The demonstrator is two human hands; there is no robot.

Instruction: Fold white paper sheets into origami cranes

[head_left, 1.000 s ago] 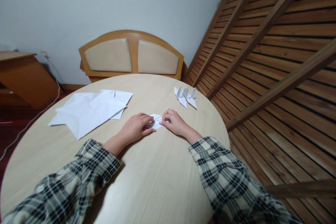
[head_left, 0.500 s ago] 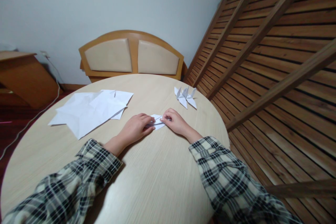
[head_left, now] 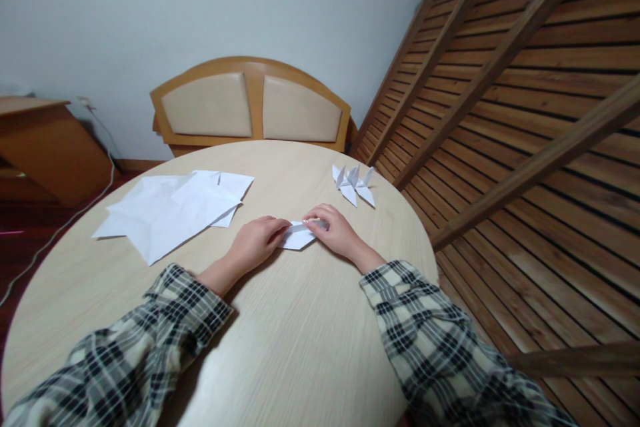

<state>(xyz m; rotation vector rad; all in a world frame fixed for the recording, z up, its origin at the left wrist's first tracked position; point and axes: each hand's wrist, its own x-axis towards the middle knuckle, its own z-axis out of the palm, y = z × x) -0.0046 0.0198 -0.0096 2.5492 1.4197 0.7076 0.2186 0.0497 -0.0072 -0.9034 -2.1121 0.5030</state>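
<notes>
A small piece of folded white paper (head_left: 299,239) rests on the round wooden table (head_left: 280,333) between my hands. My left hand (head_left: 257,242) is closed on its left end, thumb and fingers pressed at the upper edge. At the right end, my right hand (head_left: 336,232) pinches the same paper with thumb and fingertips. A raised flap runs along the far side between the two pinches; both ends of the paper are partly hidden by my fingers. Several folded paper cranes (head_left: 354,185) stand beyond my right hand.
Loose creased white sheets (head_left: 170,210) overlap on the table's left side. Behind the table is a wooden headboard (head_left: 255,107) with two cream panels. A slatted wooden frame (head_left: 500,147) leans along the right. A cable (head_left: 75,213) runs down to the floor at left.
The near layer of the paper now lies flatter toward me, with a flap standing on the far side. Both hands have shifted slightly, the right one leftward along the edge.
</notes>
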